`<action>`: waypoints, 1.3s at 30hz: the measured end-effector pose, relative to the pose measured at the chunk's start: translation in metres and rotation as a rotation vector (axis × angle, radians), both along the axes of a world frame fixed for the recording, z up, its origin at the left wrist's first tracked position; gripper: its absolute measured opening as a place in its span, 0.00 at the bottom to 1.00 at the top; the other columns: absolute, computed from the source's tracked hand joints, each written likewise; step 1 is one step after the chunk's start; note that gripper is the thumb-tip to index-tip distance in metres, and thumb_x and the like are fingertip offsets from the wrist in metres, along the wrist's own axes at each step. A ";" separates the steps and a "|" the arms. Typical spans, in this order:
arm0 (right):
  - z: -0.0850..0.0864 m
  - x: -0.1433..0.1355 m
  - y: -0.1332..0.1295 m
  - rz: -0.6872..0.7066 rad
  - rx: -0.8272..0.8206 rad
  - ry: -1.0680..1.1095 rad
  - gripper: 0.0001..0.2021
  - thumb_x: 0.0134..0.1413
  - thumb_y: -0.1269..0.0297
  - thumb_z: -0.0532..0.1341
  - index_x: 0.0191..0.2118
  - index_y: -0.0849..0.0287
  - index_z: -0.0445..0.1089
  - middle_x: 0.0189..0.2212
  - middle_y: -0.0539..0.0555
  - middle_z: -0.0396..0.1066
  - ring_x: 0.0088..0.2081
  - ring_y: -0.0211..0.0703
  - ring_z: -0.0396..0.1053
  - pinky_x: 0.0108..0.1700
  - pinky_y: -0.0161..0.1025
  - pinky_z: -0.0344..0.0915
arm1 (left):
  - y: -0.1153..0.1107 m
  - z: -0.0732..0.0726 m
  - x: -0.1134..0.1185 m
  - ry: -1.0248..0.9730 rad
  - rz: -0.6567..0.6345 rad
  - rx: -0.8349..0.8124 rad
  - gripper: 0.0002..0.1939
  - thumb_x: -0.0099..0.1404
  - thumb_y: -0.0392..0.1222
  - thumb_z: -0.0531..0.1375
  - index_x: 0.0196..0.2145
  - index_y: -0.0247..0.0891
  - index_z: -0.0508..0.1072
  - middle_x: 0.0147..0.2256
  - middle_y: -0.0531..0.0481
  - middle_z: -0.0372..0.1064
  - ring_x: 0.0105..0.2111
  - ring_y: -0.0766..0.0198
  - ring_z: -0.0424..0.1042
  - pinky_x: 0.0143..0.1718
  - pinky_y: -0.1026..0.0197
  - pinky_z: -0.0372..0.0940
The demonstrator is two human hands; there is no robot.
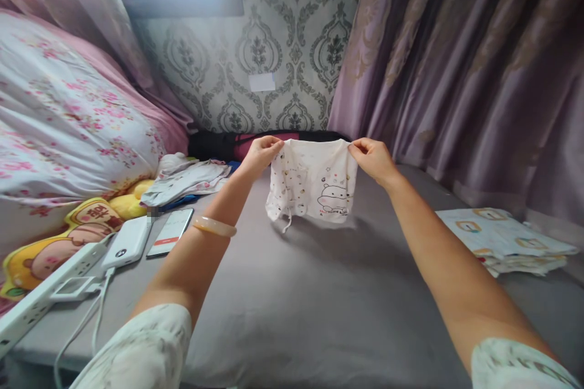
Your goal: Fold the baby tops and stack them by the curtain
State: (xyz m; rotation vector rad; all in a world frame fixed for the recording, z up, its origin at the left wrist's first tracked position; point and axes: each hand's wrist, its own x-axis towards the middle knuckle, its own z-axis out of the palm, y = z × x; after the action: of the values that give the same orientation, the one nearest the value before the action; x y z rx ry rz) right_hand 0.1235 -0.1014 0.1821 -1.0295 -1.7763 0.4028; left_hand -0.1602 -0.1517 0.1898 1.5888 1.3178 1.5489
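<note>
A small white baby garment (314, 179) with a cartoon animal and tiny prints hangs upright above the grey bed sheet (292, 304). My left hand (264, 154) pinches its upper left corner, and a pale bangle circles that forearm. Its upper right corner is pinched between the fingers of my right hand (371, 158). A thin tie dangles from the garment's lower left edge.
Folded white cloths (506, 237) lie at the right. At the left are a clothes pile (187, 181), a phone (171, 233), a power bank (128, 243), a power strip (50, 292) with cables, and a yellow plush (41, 255). A dark bag (214, 144) lies along the wall.
</note>
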 end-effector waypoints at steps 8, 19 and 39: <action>-0.005 -0.007 -0.026 -0.057 0.082 0.022 0.17 0.57 0.47 0.59 0.34 0.57 0.73 0.31 0.55 0.74 0.34 0.46 0.70 0.39 0.43 0.66 | -0.015 -0.017 0.014 0.005 0.126 0.160 0.12 0.63 0.51 0.57 0.32 0.39 0.66 0.21 0.58 0.52 0.19 0.72 0.51 0.20 0.66 0.47; 0.023 0.020 -0.063 0.213 -0.327 0.024 0.19 0.48 0.43 0.66 0.32 0.55 0.75 0.28 0.54 0.75 0.28 0.44 0.70 0.27 0.39 0.66 | -0.070 0.029 -0.013 0.280 -0.031 0.067 0.14 0.58 0.51 0.62 0.31 0.36 0.76 0.24 0.51 0.66 0.23 0.69 0.61 0.23 0.65 0.53; -0.157 -0.007 0.007 -0.069 -0.251 -0.836 0.16 0.68 0.57 0.49 0.44 0.56 0.72 0.45 0.57 0.71 0.42 0.46 0.69 0.39 0.38 0.58 | 0.033 -0.178 0.003 0.835 0.092 -0.350 0.11 0.66 0.39 0.51 0.34 0.37 0.73 0.37 0.43 0.75 0.37 0.59 0.71 0.36 0.62 0.61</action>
State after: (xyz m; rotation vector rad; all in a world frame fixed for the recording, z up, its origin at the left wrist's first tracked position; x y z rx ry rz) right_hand 0.1167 -0.0944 0.0254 -1.5829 -2.4502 0.1497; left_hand -0.1574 -0.1187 0.0122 2.0259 1.9700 0.6079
